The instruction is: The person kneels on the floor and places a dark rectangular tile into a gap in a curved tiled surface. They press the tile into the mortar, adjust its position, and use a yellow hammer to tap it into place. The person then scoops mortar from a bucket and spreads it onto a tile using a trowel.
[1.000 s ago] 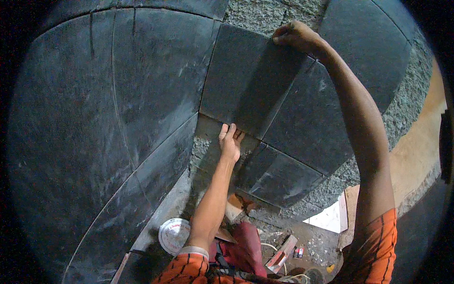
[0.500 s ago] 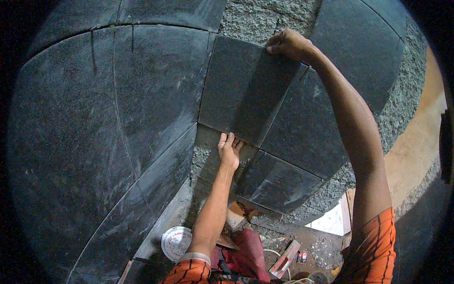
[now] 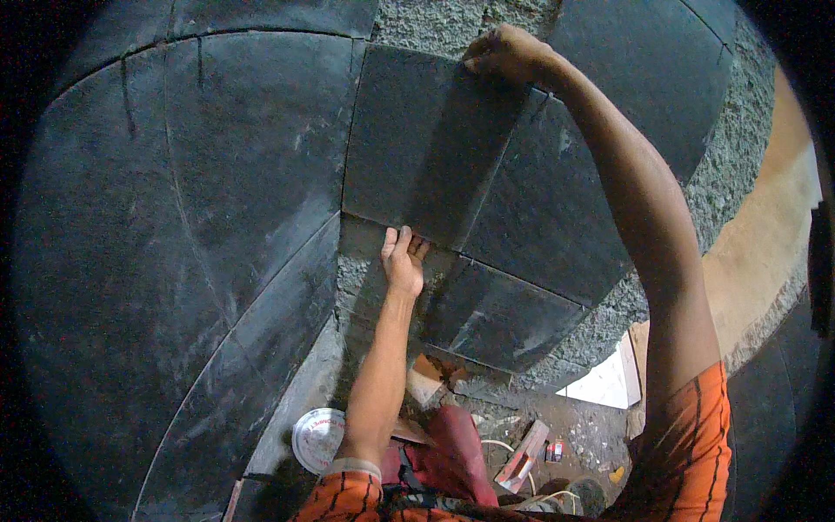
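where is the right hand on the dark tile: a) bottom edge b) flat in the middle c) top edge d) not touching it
c: the right hand grips the top edge of the dark tile, while the left hand presses at its bottom edge.

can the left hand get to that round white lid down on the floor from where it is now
Probably not without letting go: the left hand is stretched up against the dark tile's lower edge, and the round white lid lies far below, beside the elbow.

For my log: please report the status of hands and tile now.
Left hand under dark tile lower edge. Right hand gripping its top corner. Tile against rough mortar.
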Motion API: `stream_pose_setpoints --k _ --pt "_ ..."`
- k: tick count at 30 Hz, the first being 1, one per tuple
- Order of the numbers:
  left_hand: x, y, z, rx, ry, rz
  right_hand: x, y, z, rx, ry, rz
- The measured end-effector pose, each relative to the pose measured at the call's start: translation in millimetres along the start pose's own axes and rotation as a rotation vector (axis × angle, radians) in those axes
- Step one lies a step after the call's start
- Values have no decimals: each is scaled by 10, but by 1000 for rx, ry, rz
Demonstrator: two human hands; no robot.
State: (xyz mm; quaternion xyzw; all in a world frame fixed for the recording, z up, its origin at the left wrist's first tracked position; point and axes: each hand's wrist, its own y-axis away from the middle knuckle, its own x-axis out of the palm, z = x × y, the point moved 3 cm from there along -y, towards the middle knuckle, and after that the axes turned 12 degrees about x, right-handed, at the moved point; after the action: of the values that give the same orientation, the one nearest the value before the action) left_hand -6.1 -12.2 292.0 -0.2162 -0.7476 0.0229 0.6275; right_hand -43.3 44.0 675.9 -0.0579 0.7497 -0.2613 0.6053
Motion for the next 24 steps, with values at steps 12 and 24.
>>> stream_pose_setpoints --k 12,24 --pt "29 -1 -5 24 1 97 -81 48 2 -16 36 9" --pt "17 -12 30 22 -23 44 -56 -63 -74 -99 116 -33"
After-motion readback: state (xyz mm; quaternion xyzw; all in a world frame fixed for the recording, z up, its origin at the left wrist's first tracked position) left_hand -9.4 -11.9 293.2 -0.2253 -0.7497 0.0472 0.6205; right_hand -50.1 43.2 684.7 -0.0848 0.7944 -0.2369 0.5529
